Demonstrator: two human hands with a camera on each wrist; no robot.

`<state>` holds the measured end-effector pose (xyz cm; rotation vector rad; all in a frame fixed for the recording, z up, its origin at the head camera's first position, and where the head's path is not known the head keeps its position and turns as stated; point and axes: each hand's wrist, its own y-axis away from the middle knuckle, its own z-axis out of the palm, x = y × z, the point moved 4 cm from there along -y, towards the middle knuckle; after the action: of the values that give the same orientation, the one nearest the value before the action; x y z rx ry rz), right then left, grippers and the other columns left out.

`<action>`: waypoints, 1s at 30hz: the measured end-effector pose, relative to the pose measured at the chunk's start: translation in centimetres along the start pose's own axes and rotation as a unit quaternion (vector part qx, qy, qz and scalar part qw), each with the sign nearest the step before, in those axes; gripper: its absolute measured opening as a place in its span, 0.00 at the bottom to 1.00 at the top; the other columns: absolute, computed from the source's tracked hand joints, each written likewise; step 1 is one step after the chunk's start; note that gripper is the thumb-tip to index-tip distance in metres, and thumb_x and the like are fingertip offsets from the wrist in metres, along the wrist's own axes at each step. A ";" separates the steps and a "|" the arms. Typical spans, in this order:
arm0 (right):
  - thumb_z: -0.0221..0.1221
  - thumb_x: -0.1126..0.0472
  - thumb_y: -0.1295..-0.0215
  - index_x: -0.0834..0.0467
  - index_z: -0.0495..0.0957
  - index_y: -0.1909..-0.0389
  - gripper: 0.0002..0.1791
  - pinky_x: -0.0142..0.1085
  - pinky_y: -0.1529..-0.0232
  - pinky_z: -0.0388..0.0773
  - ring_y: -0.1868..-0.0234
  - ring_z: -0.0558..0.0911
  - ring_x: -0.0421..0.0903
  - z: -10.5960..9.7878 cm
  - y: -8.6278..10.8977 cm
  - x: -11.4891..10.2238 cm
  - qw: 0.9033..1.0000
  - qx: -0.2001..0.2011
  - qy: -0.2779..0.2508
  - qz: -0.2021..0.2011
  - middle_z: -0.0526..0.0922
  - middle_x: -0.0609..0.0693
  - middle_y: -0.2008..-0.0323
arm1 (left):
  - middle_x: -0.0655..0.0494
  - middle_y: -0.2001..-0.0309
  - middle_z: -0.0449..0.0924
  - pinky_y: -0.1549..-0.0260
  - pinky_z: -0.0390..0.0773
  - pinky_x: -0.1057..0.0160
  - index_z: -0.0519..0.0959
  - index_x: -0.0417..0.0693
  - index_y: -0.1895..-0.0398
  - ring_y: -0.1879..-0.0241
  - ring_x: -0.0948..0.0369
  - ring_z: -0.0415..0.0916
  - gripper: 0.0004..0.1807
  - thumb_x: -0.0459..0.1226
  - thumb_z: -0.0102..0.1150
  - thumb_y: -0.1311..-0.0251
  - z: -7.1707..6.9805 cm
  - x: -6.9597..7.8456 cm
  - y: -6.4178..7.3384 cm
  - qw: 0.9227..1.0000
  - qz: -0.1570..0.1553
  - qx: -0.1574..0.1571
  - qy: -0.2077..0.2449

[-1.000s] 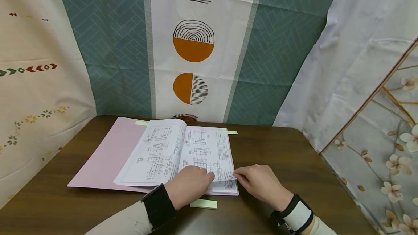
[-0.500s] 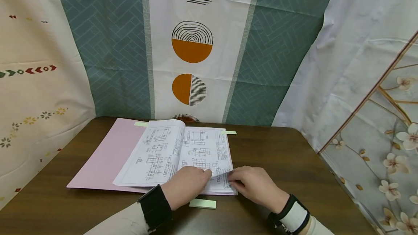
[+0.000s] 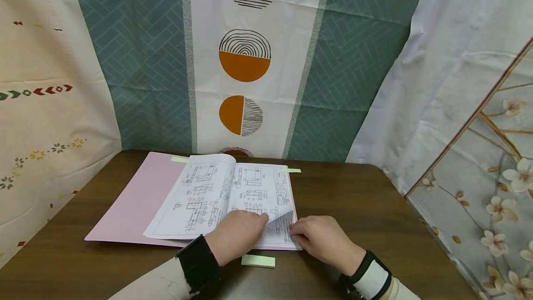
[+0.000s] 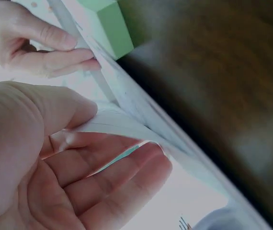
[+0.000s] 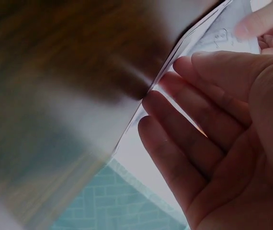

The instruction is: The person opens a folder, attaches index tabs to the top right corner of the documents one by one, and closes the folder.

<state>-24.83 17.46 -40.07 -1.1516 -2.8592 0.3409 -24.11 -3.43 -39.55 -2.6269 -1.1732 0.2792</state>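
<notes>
A pink folder (image 3: 125, 207) lies spread on the table with a stack of technical drawing sheets. One turned sheet (image 3: 189, 205) curves over to the left; the right-hand sheets (image 3: 262, 182) lie beneath the hands. My left hand (image 3: 239, 233) pinches the lower edge of the top right-hand sheet between thumb and fingers, its corner folded up. In the left wrist view the pinched paper (image 4: 112, 122) bows away from the stack. My right hand (image 3: 322, 237) touches the stack's lower right edge with its fingertips. In the right wrist view its fingers (image 5: 172, 139) extend loosely along the paper edge.
A green sticky-note pad (image 3: 258, 261) lies on the brown table (image 3: 341, 189) just in front of the folder. Pale green tabs stick out at the top (image 3: 180, 159) and right (image 3: 291, 170). Patterned cloths (image 3: 158, 59) hang behind and at both sides.
My right hand has left the corner of the top sheet and shifted slightly down and left onto the edge of the stack. The sheet's corner now folds up toward my left hand, which keeps its grip.
</notes>
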 end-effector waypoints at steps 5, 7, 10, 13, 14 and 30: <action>0.77 0.61 0.33 0.48 0.93 0.63 0.05 0.36 0.65 0.83 0.69 0.81 0.33 0.2 -0.1 -0.3 1.000 0.005 0.010 0.000 0.90 0.38 0.65 | 0.55 0.69 0.86 0.74 0.81 0.61 0.84 0.47 0.60 0.73 0.60 0.81 0.07 0.36 0.75 0.32 -1.0 -0.5 0.6 0.998 -0.015 0.053 -0.020; 0.78 0.61 0.33 0.47 0.92 0.66 0.06 0.33 0.68 0.79 0.73 0.76 0.32 0.1 -0.3 -0.3 1.000 0.012 0.014 0.001 0.89 0.37 0.68 | 0.54 0.67 0.87 0.73 0.82 0.61 0.84 0.46 0.61 0.70 0.59 0.82 0.07 0.34 0.76 0.34 -1.5 -0.7 1.0 0.996 -0.019 0.082 -0.030; 0.77 0.62 0.33 0.47 0.90 0.68 0.07 0.32 0.72 0.73 0.76 0.71 0.32 0.0 -0.6 -0.5 0.999 0.024 0.025 0.001 0.86 0.36 0.72 | 0.53 0.66 0.87 0.71 0.84 0.60 0.83 0.45 0.62 0.68 0.58 0.83 0.08 0.33 0.77 0.36 -2.0 -1.1 1.7 0.993 -0.017 0.108 -0.047; 0.77 0.62 0.33 0.48 0.91 0.66 0.05 0.31 0.73 0.71 0.77 0.70 0.32 0.0 -1.0 -0.6 0.999 0.031 0.032 0.003 0.87 0.37 0.73 | 0.51 0.62 0.87 0.68 0.84 0.59 0.83 0.44 0.61 0.65 0.57 0.82 0.09 0.32 0.78 0.36 -2.1 -1.4 2.6 0.992 -0.013 0.108 -0.070; 0.77 0.62 0.33 0.48 0.91 0.66 0.05 0.32 0.73 0.71 0.77 0.70 0.32 0.0 -1.1 -0.6 0.999 0.031 0.035 0.004 0.87 0.38 0.72 | 0.50 0.60 0.87 0.67 0.84 0.59 0.83 0.43 0.59 0.63 0.56 0.82 0.10 0.32 0.78 0.36 -2.2 -1.5 2.8 0.991 -0.013 0.106 -0.079; 0.77 0.58 0.32 0.49 0.93 0.64 0.02 0.31 0.74 0.68 0.78 0.70 0.34 0.1 -1.6 -0.3 0.999 0.031 0.041 0.011 0.90 0.40 0.70 | 0.46 0.68 0.68 0.65 0.74 0.51 0.74 0.39 0.70 0.65 0.49 0.67 0.17 0.28 0.79 0.43 -3.3 -4.2 6.7 0.979 -0.083 0.103 -0.153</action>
<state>-25.75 16.14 -39.77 -1.1585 -2.7471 0.3726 -21.28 -11.37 -38.09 -2.3463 -1.3655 0.7508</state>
